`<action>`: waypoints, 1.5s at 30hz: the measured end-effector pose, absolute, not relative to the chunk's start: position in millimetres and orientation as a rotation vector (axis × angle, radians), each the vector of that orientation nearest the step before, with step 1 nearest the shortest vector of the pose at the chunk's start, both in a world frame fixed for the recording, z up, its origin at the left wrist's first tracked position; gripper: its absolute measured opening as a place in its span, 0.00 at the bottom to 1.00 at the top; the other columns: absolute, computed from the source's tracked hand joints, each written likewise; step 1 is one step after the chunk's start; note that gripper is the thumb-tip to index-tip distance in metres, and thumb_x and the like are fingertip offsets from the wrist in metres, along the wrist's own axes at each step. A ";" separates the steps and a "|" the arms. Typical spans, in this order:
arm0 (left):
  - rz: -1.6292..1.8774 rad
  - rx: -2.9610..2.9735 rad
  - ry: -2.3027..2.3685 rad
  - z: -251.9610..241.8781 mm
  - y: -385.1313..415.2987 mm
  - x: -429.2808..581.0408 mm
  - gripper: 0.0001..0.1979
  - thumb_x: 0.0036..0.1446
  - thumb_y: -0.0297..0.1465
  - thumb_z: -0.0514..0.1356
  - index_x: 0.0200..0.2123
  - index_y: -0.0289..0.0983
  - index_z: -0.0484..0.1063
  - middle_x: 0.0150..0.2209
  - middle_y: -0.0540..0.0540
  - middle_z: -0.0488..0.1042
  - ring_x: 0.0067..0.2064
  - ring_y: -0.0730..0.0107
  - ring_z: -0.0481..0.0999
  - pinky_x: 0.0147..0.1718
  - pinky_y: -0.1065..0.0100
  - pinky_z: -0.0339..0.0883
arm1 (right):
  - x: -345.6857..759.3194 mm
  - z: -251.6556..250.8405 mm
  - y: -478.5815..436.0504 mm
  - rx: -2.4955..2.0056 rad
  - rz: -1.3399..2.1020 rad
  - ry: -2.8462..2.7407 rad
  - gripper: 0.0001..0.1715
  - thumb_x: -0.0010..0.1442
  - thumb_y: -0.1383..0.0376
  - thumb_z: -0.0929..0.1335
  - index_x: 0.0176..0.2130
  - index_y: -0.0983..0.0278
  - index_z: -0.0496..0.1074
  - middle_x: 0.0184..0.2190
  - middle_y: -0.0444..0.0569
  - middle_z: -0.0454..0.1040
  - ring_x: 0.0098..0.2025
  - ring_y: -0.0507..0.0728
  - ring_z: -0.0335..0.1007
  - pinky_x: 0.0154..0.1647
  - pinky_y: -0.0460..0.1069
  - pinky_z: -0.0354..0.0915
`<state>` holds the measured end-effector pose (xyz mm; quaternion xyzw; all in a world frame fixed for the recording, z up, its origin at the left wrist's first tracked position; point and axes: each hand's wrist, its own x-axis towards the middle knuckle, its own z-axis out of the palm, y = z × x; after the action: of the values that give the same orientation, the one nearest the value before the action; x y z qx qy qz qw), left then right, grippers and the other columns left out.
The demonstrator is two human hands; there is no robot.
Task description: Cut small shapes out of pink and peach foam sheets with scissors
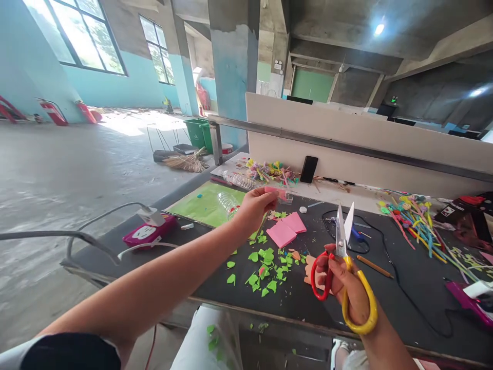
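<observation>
Stretched out over the table, my left hand [257, 205] pinches a small pink paper piece [276, 193]; a bit of clear plastic shows beside it. My right hand [344, 288] is through the handles of a pair of scissors [341, 239], one handle red and one yellow, with the blades apart and pointing up. Two pink paper squares [283, 234] overlap on the table between the hands. Below them lie many green paper scraps [269, 270]. Partly hidden behind my right hand is some peach-coloured paper [309, 270].
Behind my left hand, clear plastic bottles [227, 203] lie near a green sheet [192, 204]. A black phone [308, 169] leans on the divider. Bundles of coloured stems [419, 221] lie right, beyond a brown stick [375, 266] and black cable. A purple power strip [150, 231] sits left.
</observation>
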<state>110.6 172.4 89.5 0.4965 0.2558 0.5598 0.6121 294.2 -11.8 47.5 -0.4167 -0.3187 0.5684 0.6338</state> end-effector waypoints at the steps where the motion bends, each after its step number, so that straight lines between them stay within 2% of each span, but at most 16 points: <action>1: 1.298 1.156 0.610 87.7 180.5 103.8 0.10 0.42 0.34 0.66 0.27 0.33 0.74 0.22 0.48 0.69 0.24 0.76 0.66 0.25 0.71 0.59 | 294.8 45.7 -10.5 -0.919 1.314 -0.703 0.18 0.54 0.62 0.72 0.44 0.58 0.66 0.32 0.43 0.75 0.35 0.54 0.72 0.34 0.49 0.68; 8: 1.366 1.159 0.762 63.1 221.7 81.1 0.09 0.44 0.32 0.66 0.26 0.33 0.72 0.21 0.49 0.70 0.23 0.78 0.65 0.26 0.72 0.61 | 299.7 28.0 0.8 -0.827 1.357 -0.599 0.22 0.52 0.64 0.73 0.46 0.54 0.67 0.31 0.41 0.78 0.34 0.53 0.73 0.33 0.49 0.68; 10: 1.342 1.178 0.817 57.1 228.8 85.9 0.10 0.47 0.32 0.64 0.30 0.31 0.73 0.27 0.45 0.73 0.27 0.74 0.69 0.30 0.70 0.65 | 297.8 25.9 2.0 -0.827 1.349 -0.612 0.23 0.51 0.64 0.74 0.46 0.54 0.67 0.31 0.41 0.78 0.34 0.53 0.73 0.33 0.49 0.68; 12: 1.318 1.206 0.870 53.8 235.6 93.4 0.14 0.55 0.34 0.60 0.42 0.31 0.71 0.40 0.41 0.73 0.37 0.67 0.73 0.37 0.63 0.69 | 293.7 26.6 2.2 -0.829 1.344 -0.629 0.23 0.50 0.64 0.74 0.45 0.54 0.67 0.30 0.40 0.78 0.34 0.53 0.73 0.33 0.48 0.68; 13: 1.311 1.225 0.893 53.2 239.2 97.3 0.16 0.59 0.35 0.56 0.49 0.34 0.66 0.47 0.41 0.69 0.44 0.64 0.72 0.41 0.58 0.69 | 291.2 27.8 2.0 -0.832 1.340 -0.639 0.23 0.49 0.64 0.75 0.45 0.54 0.67 0.30 0.40 0.77 0.33 0.53 0.73 0.33 0.49 0.68; 16: 1.333 1.275 0.977 53.2 250.0 105.0 0.18 0.59 0.35 0.56 0.51 0.34 0.65 0.50 0.41 0.68 0.46 0.62 0.71 0.43 0.55 0.68 | 283.9 31.9 1.0 -0.853 1.326 -0.673 0.22 0.48 0.62 0.75 0.43 0.55 0.67 0.28 0.39 0.77 0.32 0.52 0.72 0.33 0.49 0.68; 19: 1.360 1.372 1.059 50.9 258.9 101.9 0.18 0.59 0.35 0.56 0.50 0.34 0.65 0.50 0.41 0.68 0.46 0.62 0.71 0.43 0.56 0.69 | 281.0 33.1 -0.6 -0.890 1.300 -0.714 0.22 0.48 0.60 0.75 0.42 0.56 0.67 0.28 0.39 0.77 0.31 0.52 0.72 0.33 0.49 0.69; 25: 1.338 1.800 1.137 39.3 250.2 90.0 0.16 0.60 0.36 0.55 0.49 0.36 0.67 0.50 0.41 0.68 0.46 0.63 0.71 0.44 0.57 0.68 | 280.5 27.7 -0.5 -0.924 1.237 -0.755 0.25 0.47 0.64 0.76 0.44 0.55 0.67 0.30 0.39 0.77 0.33 0.53 0.73 0.34 0.50 0.70; 27: 1.302 1.977 1.088 35.3 235.7 95.2 0.10 0.56 0.33 0.58 0.36 0.33 0.73 0.41 0.39 0.72 0.47 0.59 0.70 0.47 0.60 0.63 | 277.3 25.4 0.9 -0.924 1.226 -0.770 0.26 0.47 0.64 0.76 0.45 0.55 0.67 0.29 0.40 0.76 0.32 0.55 0.73 0.31 0.51 0.71; 29: 1.248 2.137 0.999 31.3 218.9 103.2 0.07 0.54 0.32 0.58 0.29 0.35 0.73 0.37 0.39 0.73 0.46 0.60 0.70 0.48 0.62 0.60 | 273.6 23.3 2.3 -0.930 1.219 -0.787 0.26 0.47 0.63 0.76 0.45 0.54 0.67 0.29 0.40 0.76 0.32 0.56 0.74 0.28 0.52 0.71; 32: 1.164 2.296 0.864 28.9 199.3 114.8 0.06 0.50 0.34 0.61 0.26 0.36 0.72 0.34 0.41 0.74 0.42 0.63 0.70 0.47 0.65 0.59 | 270.9 19.8 4.5 -0.944 1.206 -0.804 0.29 0.46 0.62 0.76 0.46 0.53 0.66 0.29 0.39 0.76 0.31 0.57 0.74 0.27 0.52 0.70; 35: 1.190 2.308 0.864 35.5 194.5 124.4 0.06 0.51 0.34 0.60 0.27 0.37 0.71 0.35 0.41 0.74 0.42 0.63 0.70 0.46 0.65 0.59 | 273.2 15.9 7.8 -0.940 1.207 -0.776 0.29 0.46 0.63 0.76 0.47 0.52 0.66 0.29 0.40 0.76 0.30 0.56 0.74 0.27 0.52 0.71; 37: 1.252 2.236 0.959 43.2 196.8 131.2 0.09 0.55 0.34 0.55 0.28 0.36 0.71 0.35 0.38 0.74 0.41 0.60 0.70 0.44 0.63 0.60 | 276.3 13.0 10.8 -0.930 1.207 -0.737 0.28 0.46 0.65 0.76 0.46 0.52 0.67 0.30 0.40 0.77 0.31 0.56 0.74 0.28 0.52 0.71; 40: 1.320 2.062 1.114 50.0 196.0 142.2 0.14 0.59 0.33 0.49 0.30 0.33 0.71 0.33 0.35 0.73 0.37 0.58 0.71 0.35 0.61 0.60 | 281.5 9.5 15.3 -0.938 1.196 -0.699 0.24 0.46 0.64 0.76 0.43 0.52 0.69 0.30 0.40 0.78 0.31 0.54 0.74 0.31 0.50 0.72; 45: 1.293 1.991 0.942 34.3 158.8 155.9 0.12 0.53 0.37 0.56 0.23 0.37 0.70 0.26 0.45 0.74 0.29 0.68 0.70 0.27 0.69 0.58 | 289.1 8.3 18.5 -1.003 1.122 -0.708 0.24 0.46 0.63 0.76 0.43 0.52 0.70 0.30 0.39 0.78 0.35 0.54 0.73 0.34 0.50 0.72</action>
<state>155.9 158.8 34.3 0.7462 0.3532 0.4844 0.2895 289.1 18.5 8.3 -0.4458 -0.3144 0.4986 0.6736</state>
